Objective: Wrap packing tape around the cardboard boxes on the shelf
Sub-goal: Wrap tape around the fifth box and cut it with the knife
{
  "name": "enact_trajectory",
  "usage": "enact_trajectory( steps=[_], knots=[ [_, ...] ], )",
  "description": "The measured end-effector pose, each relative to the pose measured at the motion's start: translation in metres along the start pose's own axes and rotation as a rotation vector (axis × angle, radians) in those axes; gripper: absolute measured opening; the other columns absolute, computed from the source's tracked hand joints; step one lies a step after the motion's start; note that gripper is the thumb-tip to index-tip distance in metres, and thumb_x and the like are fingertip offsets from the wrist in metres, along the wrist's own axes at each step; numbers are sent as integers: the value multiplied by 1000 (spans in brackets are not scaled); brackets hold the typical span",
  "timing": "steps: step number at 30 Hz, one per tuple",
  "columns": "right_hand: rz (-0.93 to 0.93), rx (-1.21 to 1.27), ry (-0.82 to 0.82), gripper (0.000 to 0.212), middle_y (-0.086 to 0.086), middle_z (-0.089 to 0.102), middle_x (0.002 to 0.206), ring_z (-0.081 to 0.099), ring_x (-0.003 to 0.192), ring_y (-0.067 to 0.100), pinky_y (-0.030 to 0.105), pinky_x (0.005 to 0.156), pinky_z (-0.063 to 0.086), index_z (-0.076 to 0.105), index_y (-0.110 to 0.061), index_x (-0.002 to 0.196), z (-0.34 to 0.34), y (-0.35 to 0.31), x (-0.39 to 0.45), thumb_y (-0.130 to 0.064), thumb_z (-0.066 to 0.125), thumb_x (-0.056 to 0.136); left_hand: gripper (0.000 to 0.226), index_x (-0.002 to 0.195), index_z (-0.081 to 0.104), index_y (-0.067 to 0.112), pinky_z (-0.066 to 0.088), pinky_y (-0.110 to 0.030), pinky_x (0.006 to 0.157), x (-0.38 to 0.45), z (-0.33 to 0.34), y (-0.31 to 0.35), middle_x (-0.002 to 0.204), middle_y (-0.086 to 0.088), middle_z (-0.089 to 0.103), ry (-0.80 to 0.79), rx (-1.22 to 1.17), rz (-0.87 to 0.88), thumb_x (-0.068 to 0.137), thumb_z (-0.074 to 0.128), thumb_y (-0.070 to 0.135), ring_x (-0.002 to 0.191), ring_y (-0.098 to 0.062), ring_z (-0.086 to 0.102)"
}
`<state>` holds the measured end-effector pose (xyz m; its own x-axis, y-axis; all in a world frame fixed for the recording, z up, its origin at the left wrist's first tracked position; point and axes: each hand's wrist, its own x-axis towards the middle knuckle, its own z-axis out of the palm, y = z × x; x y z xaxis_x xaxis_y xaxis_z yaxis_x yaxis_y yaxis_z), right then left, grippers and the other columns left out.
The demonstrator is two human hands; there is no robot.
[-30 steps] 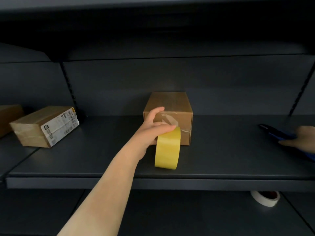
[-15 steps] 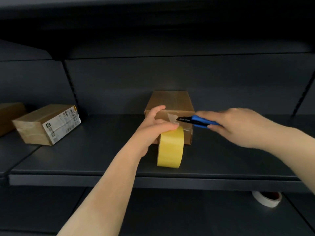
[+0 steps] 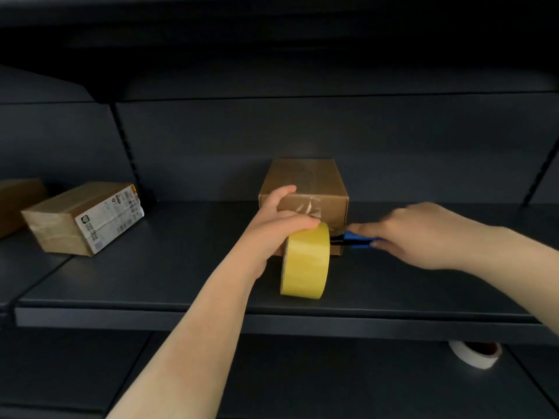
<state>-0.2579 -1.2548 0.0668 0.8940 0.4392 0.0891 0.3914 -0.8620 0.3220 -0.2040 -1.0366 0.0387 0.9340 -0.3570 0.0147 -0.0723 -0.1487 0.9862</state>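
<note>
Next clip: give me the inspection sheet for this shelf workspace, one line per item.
Surface: dark metal shelf, bare apart from the items below.
Job's things: middle cardboard box with clear tape on its front; yellow tape roll on edge against it; labelled box to the left; part of a third box at the left edge.
Clutter: white tape roll on the lower shelf.
Grippers: left hand grips the yellow roll at its top; right hand holds a blue cutter beside the roll, blurred.
Cables: nothing seen.
Surroundings: dark back panel and slotted uprights.
</note>
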Motion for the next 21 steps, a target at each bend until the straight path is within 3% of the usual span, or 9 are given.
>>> enact_trajectory(
  steps=[3,5,8,11,13,15,17,18,21],
  knots=[
    [32,521,2,43,-13,65,73,57,52,-3,11,46,41,33,-63,117,4,16,-17,-32,49,91,61,117,38,51,47,-39,82,1,0,-1,106,3,61,17,-11,3,74,71,24,102,-19,57],
    [128,794,24,32,-14,67,73,60,49,1,16,47,48,52,-52,105,14,35,-30,-25,55,89,61,117,38,52,47,-43,87,0,0,-1,107,4,60,10,-12,-5,74,71,25,102,-20,57],
    [263,658,-47,18,-14,68,76,63,72,2,20,66,47,67,-28,103,45,58,-45,-21,61,87,63,121,37,51,46,-47,92,0,0,-1,111,3,59,3,-15,-10,74,71,26,105,-22,56],
    [331,500,-81,24,-12,59,91,56,85,7,19,72,36,69,-12,110,71,67,-46,-20,59,89,64,122,36,50,43,-50,96,0,0,0,116,-3,59,-4,-24,-14,75,71,24,108,-24,55],
    [331,430,-61,28,-4,60,97,57,92,14,23,81,40,68,-9,112,72,64,-41,-22,56,90,65,124,37,49,42,-50,97,0,1,0,118,-5,59,-5,-30,-17,76,71,23,110,-25,55],
    [305,429,178,36,5,63,109,58,102,21,30,91,43,66,-12,115,57,54,-29,-31,53,88,66,126,37,48,43,-50,97,-1,0,0,117,-3,58,-3,-37,-11,76,70,21,110,-25,54],
    [224,528,478,50,6,62,118,55,109,17,29,93,40,61,-16,122,29,32,-8,-46,47,86,67,127,36,47,43,-49,97,-2,1,1,116,-3,58,-4,-43,-4,76,70,21,110,-25,54],
    [150,555,545,56,5,60,123,51,113,13,29,95,38,57,-18,127,16,20,7,-53,41,85,67,128,36,46,43,-49,96,-2,1,1,116,-3,59,-4,-45,-1,76,70,21,110,-25,55],
    [3,526,458,66,1,47,141,38,131,13,32,107,30,45,-21,137,-4,-10,61,-59,34,85,65,126,37,47,45,-46,94,-3,1,1,115,-2,58,0,-43,6,76,70,21,108,-24,56]
  ],
)
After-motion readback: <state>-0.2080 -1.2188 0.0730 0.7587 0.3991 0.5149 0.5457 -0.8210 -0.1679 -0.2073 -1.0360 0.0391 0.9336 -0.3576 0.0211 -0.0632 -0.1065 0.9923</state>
